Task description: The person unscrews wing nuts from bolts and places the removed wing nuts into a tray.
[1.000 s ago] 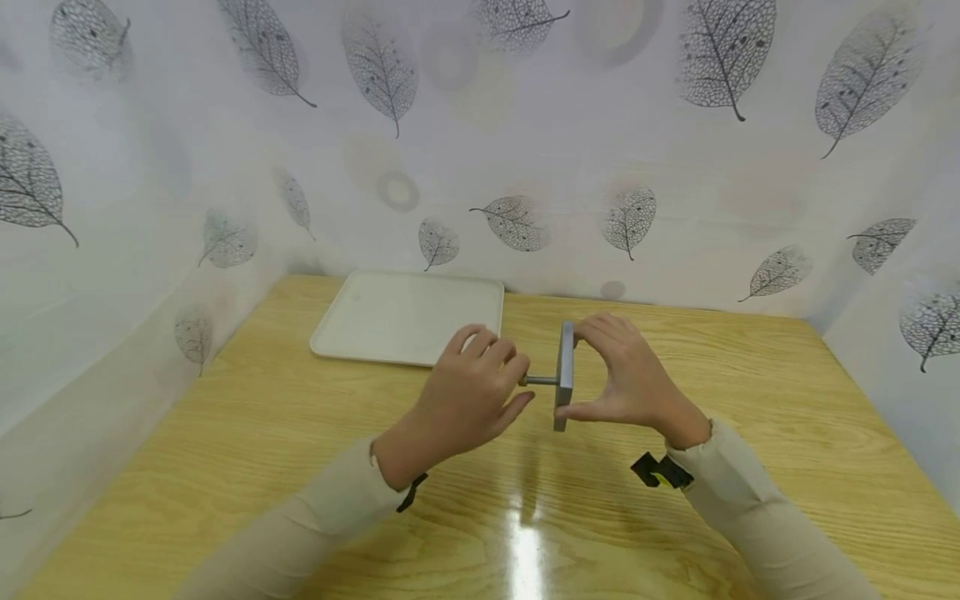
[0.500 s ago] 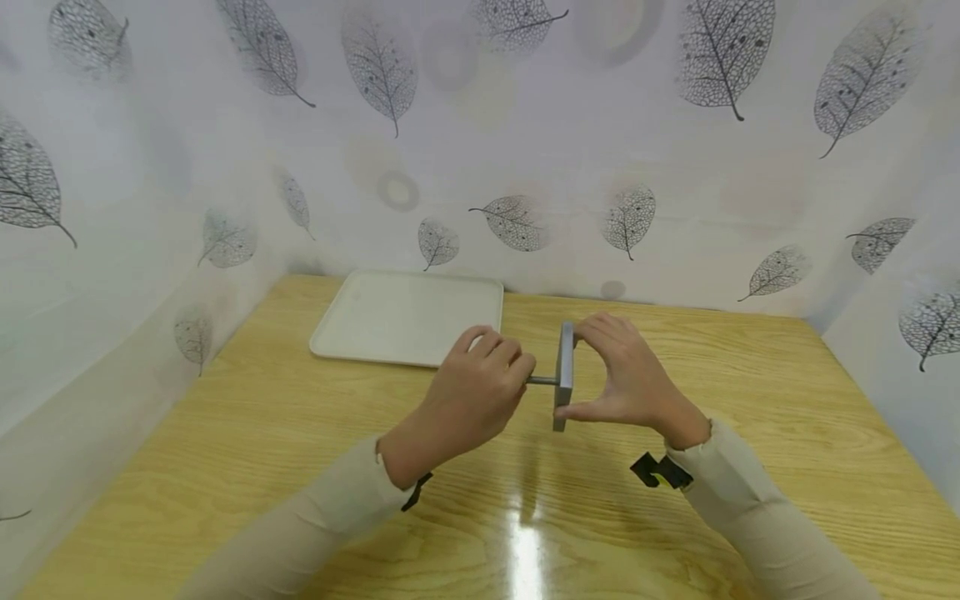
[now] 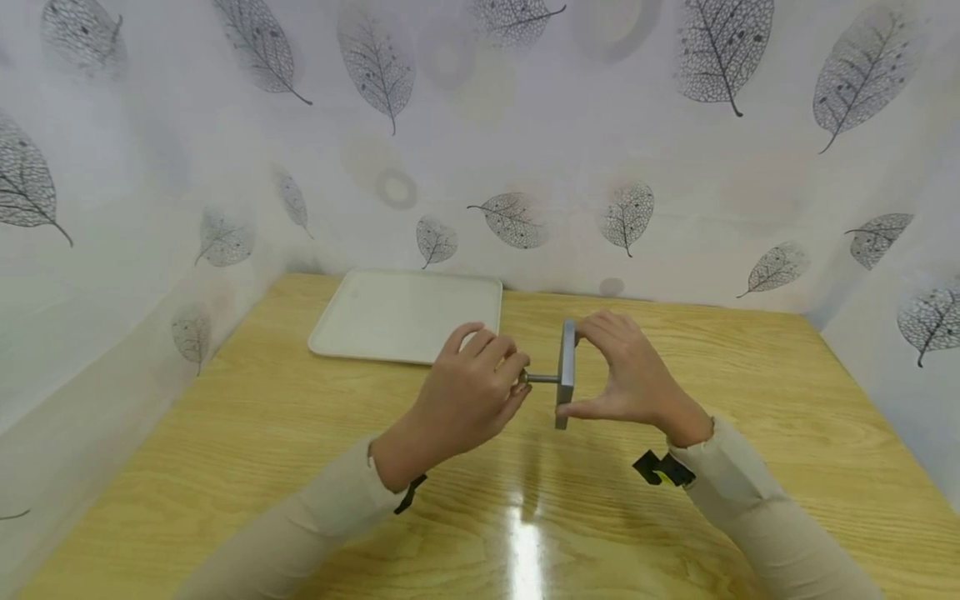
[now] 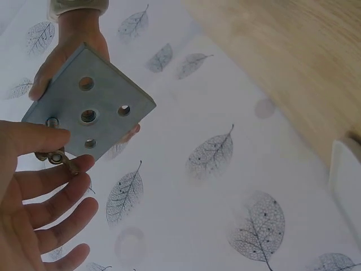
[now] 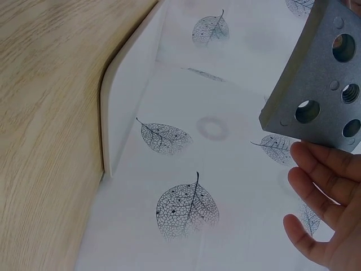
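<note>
My right hand point(image 3: 626, 375) grips a grey metal plate point(image 3: 566, 367) by its opposite edges, thumb below and fingers above, and holds it upright over the table. Several round holes pierce the plate, some threaded, as the left wrist view shows. From its left face a thin steel bolt point(image 3: 543, 379) sticks out sideways. At the bolt's outer end is a brass-coloured wing nut point(image 4: 55, 157), pinched between the thumb and index finger of my left hand point(image 3: 468, 392). The other left fingers are spread loosely. In the right wrist view the plate's far face point(image 5: 316, 84) shows.
A white tray point(image 3: 375, 325) lies on the wooden table point(image 3: 675, 342) at the back left, behind my left hand. A white cloth with leaf prints point(image 3: 555, 150) hangs around the back and sides.
My left fingers closed over the wing nut half a second ago, then rolled back left, uncovering it. The thumb, apart a second ago, is now against it. Right hand and plate stay in place.
</note>
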The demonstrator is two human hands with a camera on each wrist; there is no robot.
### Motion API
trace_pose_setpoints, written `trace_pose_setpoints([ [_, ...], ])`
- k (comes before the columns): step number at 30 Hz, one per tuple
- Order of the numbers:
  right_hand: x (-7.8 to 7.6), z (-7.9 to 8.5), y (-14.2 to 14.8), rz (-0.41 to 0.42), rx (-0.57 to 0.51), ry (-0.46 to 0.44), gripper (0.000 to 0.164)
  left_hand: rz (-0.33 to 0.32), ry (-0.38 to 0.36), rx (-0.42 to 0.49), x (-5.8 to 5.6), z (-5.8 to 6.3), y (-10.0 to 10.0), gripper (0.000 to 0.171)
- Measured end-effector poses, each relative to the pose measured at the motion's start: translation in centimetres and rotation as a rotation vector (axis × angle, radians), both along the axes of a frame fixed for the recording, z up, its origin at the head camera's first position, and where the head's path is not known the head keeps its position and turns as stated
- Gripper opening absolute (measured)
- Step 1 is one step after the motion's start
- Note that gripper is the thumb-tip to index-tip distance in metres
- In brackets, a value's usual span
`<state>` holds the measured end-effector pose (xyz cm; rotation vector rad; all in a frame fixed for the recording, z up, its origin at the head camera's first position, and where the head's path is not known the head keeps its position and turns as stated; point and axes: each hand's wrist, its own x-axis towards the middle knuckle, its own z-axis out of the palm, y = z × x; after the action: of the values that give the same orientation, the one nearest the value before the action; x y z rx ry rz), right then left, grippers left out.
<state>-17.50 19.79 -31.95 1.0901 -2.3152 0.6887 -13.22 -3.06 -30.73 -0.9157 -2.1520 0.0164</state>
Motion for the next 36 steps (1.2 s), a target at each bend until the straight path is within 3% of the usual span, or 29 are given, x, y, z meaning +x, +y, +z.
trace_pose_setpoints([
  [15,-0.14,0.03,0.02,-0.005,0.005,-0.017,0.09,-0.04,-0.106,0.02,0.09,0.0,0.3,0.024],
  [19,-0.16,0.0,-0.05,-0.003,0.003,-0.023,0.09,-0.031,-0.101,0.006,0.14,-0.09,0.55,0.025],
  [28,-0.16,-0.05,-0.18,0.001,-0.004,-0.01,0.09,-0.028,-0.07,0.018,-0.07,-0.32,0.8,0.006],
  [36,-0.17,0.03,-0.18,-0.006,0.004,-0.015,0.092,0.003,-0.083,0.007,-0.18,-0.11,0.28,0.019],
])
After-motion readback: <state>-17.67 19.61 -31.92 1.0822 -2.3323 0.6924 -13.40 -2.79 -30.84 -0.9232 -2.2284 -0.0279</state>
